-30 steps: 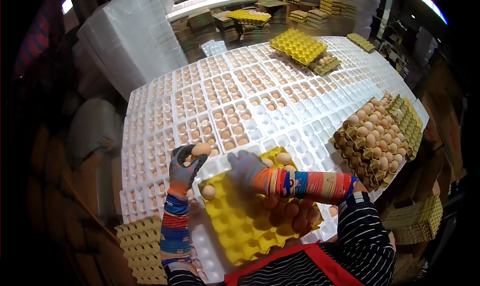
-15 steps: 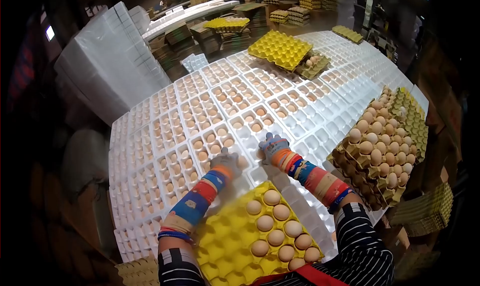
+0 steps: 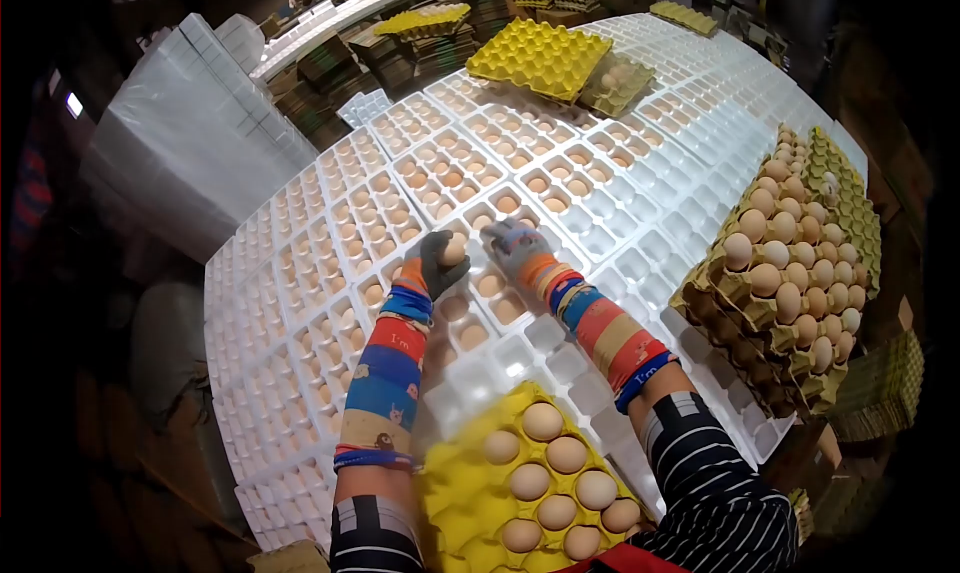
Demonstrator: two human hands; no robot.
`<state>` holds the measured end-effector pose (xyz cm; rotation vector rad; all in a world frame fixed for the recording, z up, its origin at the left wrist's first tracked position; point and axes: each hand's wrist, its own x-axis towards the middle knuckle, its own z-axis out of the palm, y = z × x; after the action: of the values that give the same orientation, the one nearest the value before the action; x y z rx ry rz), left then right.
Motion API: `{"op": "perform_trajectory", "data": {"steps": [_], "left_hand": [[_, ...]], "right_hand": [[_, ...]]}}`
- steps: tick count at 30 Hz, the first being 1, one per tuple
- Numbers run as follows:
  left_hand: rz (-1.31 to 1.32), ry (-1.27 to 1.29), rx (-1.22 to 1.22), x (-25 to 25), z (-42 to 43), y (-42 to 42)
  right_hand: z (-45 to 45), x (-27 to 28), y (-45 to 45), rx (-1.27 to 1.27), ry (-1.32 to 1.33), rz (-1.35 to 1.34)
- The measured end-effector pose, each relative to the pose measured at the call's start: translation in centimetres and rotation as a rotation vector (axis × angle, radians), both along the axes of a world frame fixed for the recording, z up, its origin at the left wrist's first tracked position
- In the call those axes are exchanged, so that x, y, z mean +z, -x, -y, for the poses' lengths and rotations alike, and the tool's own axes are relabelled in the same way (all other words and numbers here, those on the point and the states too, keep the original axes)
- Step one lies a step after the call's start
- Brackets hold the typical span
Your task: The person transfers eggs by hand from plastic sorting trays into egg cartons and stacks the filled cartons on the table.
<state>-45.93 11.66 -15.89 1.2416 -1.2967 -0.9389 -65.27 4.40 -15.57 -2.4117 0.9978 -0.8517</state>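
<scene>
My left hand (image 3: 440, 263), in a grey glove with a dark palm, is turned up and closed around a light-brown egg (image 3: 455, 250). Just to its right, my gloved right hand (image 3: 516, 245) reaches down over the cells of a white foam egg tray (image 3: 505, 345). Its fingers are curled, and whatever lies beneath them is hidden. Single eggs (image 3: 491, 286) sit in the cells around both hands. Closer to my body lies a yellow egg tray (image 3: 465, 503), with eggs (image 3: 529, 481) on its right side and bare cups on its left.
White trays, many holding eggs, cover the table. A stack of pulp trays topped with eggs (image 3: 790, 263) stands at right. Another yellow tray (image 3: 540, 58) lies at the far side, beside a pulp tray (image 3: 617, 83). Plastic-wrapped white stacks (image 3: 190, 133) rise at back left.
Both hands have moved farther forward over the white trays. My left hand has turned palm up, showing an egg in it. Eggs now show in cells where the hands were. The view has shifted.
</scene>
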Motion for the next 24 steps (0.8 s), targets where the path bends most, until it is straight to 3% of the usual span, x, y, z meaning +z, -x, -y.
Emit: {"op": "perform_trajectory", "data": {"steps": [1, 2, 3, 4, 7, 10, 12, 14, 16, 18, 19, 20, 22, 24], "left_hand": [[-0.181, -0.148, 0.162, 1.5, 0.8, 1.9], [-0.360, -0.300, 0.322, 3.4, 1.6, 3.6], [-0.085, -0.422, 0.438, 3.5, 2.7, 4.3], [0.540, -0.223, 0.470, 3.8, 2.6, 4.9], [1.050, -0.449, 0.177, 4.0, 1.9, 5.8], [0.970, -0.355, 0.141, 5.3, -0.2, 6.0], [0.810, -0.368, -0.054, 9.5, -3.3, 5.7], [0.404, -0.441, -0.229, 11.7, -7.4, 4.3], [0.296, -0.465, -0.270, 15.7, -13.2, 5.0], [0.486, -0.350, -0.359, 17.6, -18.5, 5.5], [0.523, -0.338, -0.339, 18.0, -20.9, 6.1], [0.568, -0.321, -0.316, 18.3, -23.0, 6.7], [0.609, -0.293, -0.241, 18.4, -25.2, 9.4], [0.864, -0.214, -0.151, 17.6, -25.8, 12.4]], "right_hand": [[-0.2, 0.4, 0.2, 0.083, 0.060, -0.216], [-0.9, -0.1, 0.3, 0.033, 0.271, -0.176], [-1.4, 0.4, 0.9, -0.020, 0.280, -0.126], [-1.8, 1.1, 1.4, -0.070, 0.291, -0.075], [-1.7, 0.7, 3.0, -0.243, -0.194, 0.258], [-3.8, 2.3, 7.6, 0.067, -0.596, 0.738], [-6.8, 5.4, 12.0, 0.170, -0.713, 0.654], [-9.8, 7.4, 15.5, 0.213, -0.870, 0.573], [-12.4, 9.3, 17.9, 0.300, -0.995, 0.432], [-14.7, 11.8, 18.2, 0.459, -0.784, 0.285], [-15.7, 13.5, 17.9, 0.486, -0.560, 0.107], [-16.5, 13.8, 16.9, 0.541, -0.450, 0.187], [-17.5, 14.7, 14.8, 0.594, -0.139, -0.028], [-18.0, 16.1, 12.8, 0.639, -0.091, -0.312]]}}
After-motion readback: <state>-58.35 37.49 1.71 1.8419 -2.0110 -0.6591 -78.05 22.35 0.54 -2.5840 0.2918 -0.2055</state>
